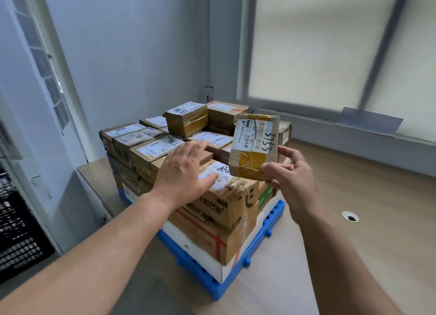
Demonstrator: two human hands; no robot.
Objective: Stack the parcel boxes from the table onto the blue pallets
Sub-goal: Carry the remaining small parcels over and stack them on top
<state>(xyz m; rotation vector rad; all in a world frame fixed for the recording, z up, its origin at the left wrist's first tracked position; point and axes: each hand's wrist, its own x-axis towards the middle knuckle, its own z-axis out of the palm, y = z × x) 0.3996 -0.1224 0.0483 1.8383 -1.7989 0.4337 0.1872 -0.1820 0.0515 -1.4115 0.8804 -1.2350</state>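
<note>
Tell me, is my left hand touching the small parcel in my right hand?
Apart. The head view shows a strip of stacked boxes between the left hand and the small parcel; only the right hand grips it.

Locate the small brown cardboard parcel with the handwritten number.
Head view, right of centre: the right hand holds the small brown cardboard parcel upright above the right side of the stacked cardboard boxes.

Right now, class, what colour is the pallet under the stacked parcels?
Blue: the pallet shows best in the head view, below the cardboard boxes.
</note>
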